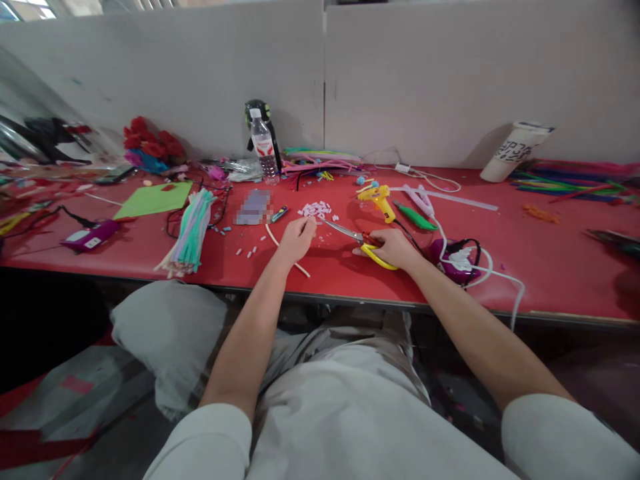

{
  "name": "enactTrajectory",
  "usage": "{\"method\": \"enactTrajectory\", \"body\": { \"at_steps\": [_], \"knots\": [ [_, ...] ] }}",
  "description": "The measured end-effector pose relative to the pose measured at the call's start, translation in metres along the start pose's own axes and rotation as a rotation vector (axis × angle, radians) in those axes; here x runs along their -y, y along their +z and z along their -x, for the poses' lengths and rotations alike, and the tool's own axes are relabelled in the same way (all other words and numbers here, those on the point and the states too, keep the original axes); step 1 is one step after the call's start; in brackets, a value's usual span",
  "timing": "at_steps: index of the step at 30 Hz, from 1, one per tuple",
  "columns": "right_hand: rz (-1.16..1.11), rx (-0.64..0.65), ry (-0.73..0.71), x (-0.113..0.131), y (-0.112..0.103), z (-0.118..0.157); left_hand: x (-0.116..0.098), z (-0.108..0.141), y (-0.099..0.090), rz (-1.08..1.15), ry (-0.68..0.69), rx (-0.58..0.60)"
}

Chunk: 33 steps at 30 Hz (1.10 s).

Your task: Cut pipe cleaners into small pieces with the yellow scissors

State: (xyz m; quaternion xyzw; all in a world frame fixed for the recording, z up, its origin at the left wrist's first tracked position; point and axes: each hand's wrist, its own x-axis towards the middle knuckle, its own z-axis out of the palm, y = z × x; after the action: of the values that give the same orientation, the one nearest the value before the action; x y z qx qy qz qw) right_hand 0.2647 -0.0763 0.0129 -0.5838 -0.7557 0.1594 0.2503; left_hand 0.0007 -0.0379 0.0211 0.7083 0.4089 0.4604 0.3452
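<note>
My left hand [297, 240] is closed in a pinch over the red table, beside a small pile of short pale pink pieces [315, 209]. What its fingers hold is too small to make out. A thin cream-coloured stem [301, 269] lies under and beside this hand. My right hand [391, 247] grips scissors [380, 259] with yellow and red handles. Their blades point left, with the tips close to my left fingertips. A few more short pieces [249, 252] lie to the left of my left hand.
A yellow glue gun [377, 199], a green tool [417, 217] and a purple box [457, 263] with white cable lie at right. A bundle of fuzzy stems [193, 233] lies left. Behind stand a bottle [265, 150] and a cup [513, 155], before a partition [450, 80].
</note>
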Motion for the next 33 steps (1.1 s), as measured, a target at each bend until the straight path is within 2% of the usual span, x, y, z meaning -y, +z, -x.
{"method": "enactTrajectory", "body": {
  "at_steps": [9,25,33],
  "knots": [
    [-0.006,0.022,0.021,0.0085,-0.0056,0.0048,0.0004,0.0001,0.0001,-0.018,-0.016,-0.020],
    [-0.003,0.015,-0.021,0.0035,-0.0027,0.0009,-0.0019,0.0009,0.0006,0.015,0.004,0.003],
    [-0.008,0.015,0.021,0.0047,-0.0035,0.0037,-0.0004,-0.0002,-0.0002,-0.002,0.015,0.000]
  ]
}}
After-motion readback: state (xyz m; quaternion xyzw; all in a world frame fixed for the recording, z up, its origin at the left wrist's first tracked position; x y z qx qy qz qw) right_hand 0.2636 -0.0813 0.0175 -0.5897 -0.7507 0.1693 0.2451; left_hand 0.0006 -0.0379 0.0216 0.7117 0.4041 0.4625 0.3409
